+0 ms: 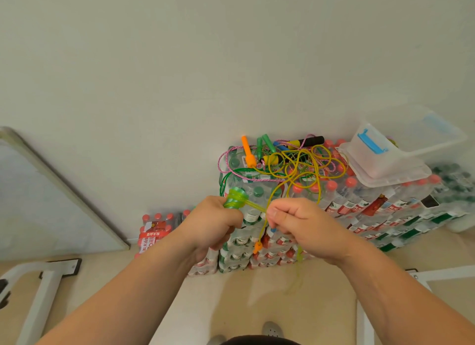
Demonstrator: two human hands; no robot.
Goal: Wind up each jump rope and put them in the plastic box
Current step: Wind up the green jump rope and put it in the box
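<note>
Green translucent plastic jump-rope handle (235,198) sticks up out of the left hand (210,224), whose fingers are curled tight round it. A short taut run of thin yellow-green rope cord (254,206) goes from the handle to the right hand (298,221), which pinches the cord between thumb and curled fingers, just beside the left. Below the right hand a small orange plastic stopper (257,247) dangles on the cord; something blue shows under the fingers, can't tell what. The same cord rises into a loose tangle of coloured jump ropes (295,164) on top of a stack of shrink-wrapped water-bottle packs (359,203). In the tangle are an orange handle (248,152), green handles (264,144), a black-and-yellow handle (308,141) and a pink braided rope (226,159). A clear plastic storage box with a blue latch (385,162) sits on the same stack, right of the tangle; no rope is visible inside it. Step in hand looks like winding the yellow-green rope round its handle, early on, with most of the cord apparently unwound and the other ropes untouched. Next move likely calls for pulling slack free of the tangle without dragging the other ropes along, then laying wraps round the handle under steady tension. Snagging on the other loops is the main risk.
</note>
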